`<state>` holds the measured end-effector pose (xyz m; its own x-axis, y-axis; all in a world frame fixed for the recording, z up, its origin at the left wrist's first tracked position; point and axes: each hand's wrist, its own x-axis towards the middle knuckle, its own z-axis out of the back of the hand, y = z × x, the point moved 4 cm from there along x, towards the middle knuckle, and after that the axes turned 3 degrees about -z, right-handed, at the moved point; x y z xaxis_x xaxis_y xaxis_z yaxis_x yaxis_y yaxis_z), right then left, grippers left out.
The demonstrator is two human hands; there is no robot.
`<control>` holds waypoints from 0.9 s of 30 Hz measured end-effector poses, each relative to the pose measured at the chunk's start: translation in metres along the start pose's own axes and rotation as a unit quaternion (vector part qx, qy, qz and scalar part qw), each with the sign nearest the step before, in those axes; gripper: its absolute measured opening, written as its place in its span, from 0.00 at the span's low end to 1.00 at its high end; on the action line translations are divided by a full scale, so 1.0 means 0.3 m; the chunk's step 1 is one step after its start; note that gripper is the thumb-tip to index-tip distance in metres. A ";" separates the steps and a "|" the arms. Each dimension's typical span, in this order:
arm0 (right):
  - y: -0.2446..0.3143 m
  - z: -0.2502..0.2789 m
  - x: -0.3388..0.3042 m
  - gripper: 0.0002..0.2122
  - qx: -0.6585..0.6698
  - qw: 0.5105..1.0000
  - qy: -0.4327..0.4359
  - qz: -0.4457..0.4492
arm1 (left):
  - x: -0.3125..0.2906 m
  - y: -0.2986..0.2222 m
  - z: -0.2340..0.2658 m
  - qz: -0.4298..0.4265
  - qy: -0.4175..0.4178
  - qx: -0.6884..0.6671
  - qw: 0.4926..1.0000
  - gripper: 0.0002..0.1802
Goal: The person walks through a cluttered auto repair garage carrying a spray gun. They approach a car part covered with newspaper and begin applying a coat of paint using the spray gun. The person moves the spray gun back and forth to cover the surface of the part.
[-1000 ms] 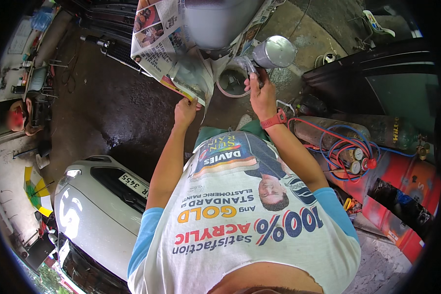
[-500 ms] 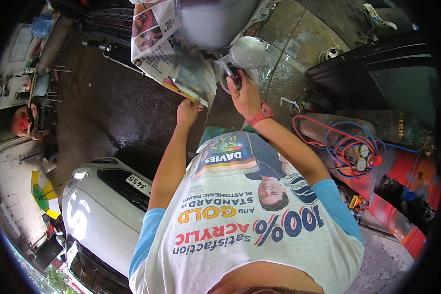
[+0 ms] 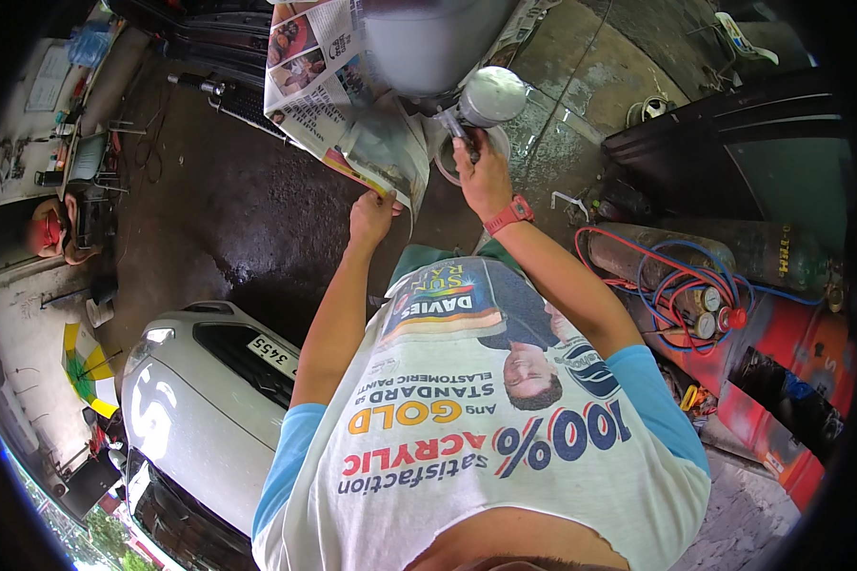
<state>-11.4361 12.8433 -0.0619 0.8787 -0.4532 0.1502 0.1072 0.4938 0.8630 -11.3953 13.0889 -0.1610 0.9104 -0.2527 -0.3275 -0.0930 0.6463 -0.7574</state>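
Observation:
My right hand point(image 3: 487, 183), a red watch on its wrist, is closed round the handle of a paint spray gun point(image 3: 459, 131). The gun's round silver cup point(image 3: 494, 98) sits beyond my fingers, close to a smooth grey painted part point(image 3: 433, 48). Below the gun, a round pale container rim point(image 3: 446, 164) shows, partly hidden by that hand. My left hand point(image 3: 372, 219) pinches the near lower corner of a newspaper sheet point(image 3: 376, 152), which hangs beside the grey part. The spray gun's trigger is too covered by my fingers to make out.
A white car point(image 3: 205, 381) stands at the left behind me. Gas cylinders point(image 3: 652, 249) with red and blue hoses point(image 3: 643, 285) and gauges lie at the right, near a red tank point(image 3: 781, 347). A dark panel point(image 3: 733, 133) leans at the far right. A person point(image 3: 52, 228) sits at the far left.
The whole view has shifted slightly. The spray gun and its cup have tilted a little, the cup rising slightly away from me. My left hand keeps its hold on the newspaper.

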 end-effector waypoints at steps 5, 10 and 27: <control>-0.055 0.099 -0.038 0.18 -0.018 1.000 -0.007 -0.006 | 0.003 0.010 -0.002 0.003 0.007 0.016 1.000 0.20; -0.048 0.173 -0.072 0.20 0.010 0.999 0.042 -0.007 | 0.013 0.030 -0.014 0.023 -0.006 -0.027 0.999 0.18; -0.015 0.469 0.097 0.14 -0.010 0.998 0.021 0.064 | -0.003 -0.021 -0.039 0.034 -0.015 0.011 0.999 0.18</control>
<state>-11.4765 12.7233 0.0064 0.9040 -0.3549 0.2383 0.0015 0.5600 0.8285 -11.4002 13.0766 -0.1627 0.9139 -0.1858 -0.3610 -0.1471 0.6771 -0.7210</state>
